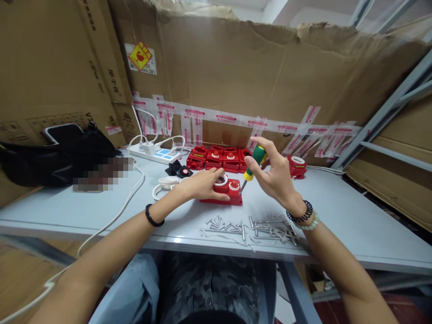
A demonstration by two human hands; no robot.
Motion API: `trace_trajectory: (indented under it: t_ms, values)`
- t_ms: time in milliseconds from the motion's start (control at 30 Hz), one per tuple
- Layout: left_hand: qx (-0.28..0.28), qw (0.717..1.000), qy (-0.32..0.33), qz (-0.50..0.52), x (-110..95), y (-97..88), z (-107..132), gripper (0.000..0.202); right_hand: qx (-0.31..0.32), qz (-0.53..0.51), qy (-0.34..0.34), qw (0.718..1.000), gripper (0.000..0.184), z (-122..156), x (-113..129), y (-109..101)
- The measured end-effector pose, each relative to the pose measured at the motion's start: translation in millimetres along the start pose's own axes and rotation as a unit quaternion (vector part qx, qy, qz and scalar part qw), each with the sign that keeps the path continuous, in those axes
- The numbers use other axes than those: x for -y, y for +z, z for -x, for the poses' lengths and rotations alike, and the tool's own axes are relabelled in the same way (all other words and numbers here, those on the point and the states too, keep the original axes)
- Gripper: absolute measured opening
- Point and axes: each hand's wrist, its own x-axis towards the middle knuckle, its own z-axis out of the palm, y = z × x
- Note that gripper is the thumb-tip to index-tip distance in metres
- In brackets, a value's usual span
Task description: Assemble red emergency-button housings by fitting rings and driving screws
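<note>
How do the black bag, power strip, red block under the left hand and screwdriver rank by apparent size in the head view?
1. black bag
2. power strip and red block: look alike, and the strip lies farther back, so unranked
3. screwdriver

You face a pale grey table (354, 216) backed by tape-patched cardboard sheets (236, 67). To your right stands a grey metal rack (388, 110) with brown cartons (401, 130) behind it.

grey table (337, 211) | centre: red block (232, 198) | front edge — loose screws (249, 227) | back: red housings (216, 157), power strip (155, 154) | left: black bag (57, 157)
</note>
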Motion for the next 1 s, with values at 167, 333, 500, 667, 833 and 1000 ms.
trace_trajectory:
  t_ms: [167, 333, 500, 667, 833, 1000]
  values:
    - [0.003, 1.0, 0.001, 0.003, 1.0, 0.8, 0.4, 0.071, 0.14, -0.117, 0.004, 0.983, 0.057, -1.4, -1.0, -6.0]
    - [0.005, 1.0, 0.0, 0.008, 0.4, 0.5, 0.4, 0.072, 0.057, 0.016, -0.004, 0.998, 0.051, 0.5, -4.6, -1.4]
    - [0.002, 1.0, 0.0, 0.008, 0.3, 0.2, -0.3, 0.074, 0.076, -0.021, -0.018, 0.997, 0.048, 1.4, -2.9, -2.6]
    - [0.005, 1.0, -0.001, 0.01, 0.4, 0.2, -0.1, 0.07, 0.132, -0.094, 0.005, 0.987, 0.05, 0.2, -0.1, -6.9]
    - [0.001, 1.0, 0.0, 0.01, 0.7, 0.9, -0.3, 0.073, 0.032, 0.014, 0.005, 0.999, 0.046, 2.2, -0.3, 0.7]
    - [0.005, 1.0, 0.0, 0.003, 0.4, 0.5, -0.6, 0.074, 0.081, -0.039, -0.005, 0.996, 0.041, 1.9, 0.3, -3.1]
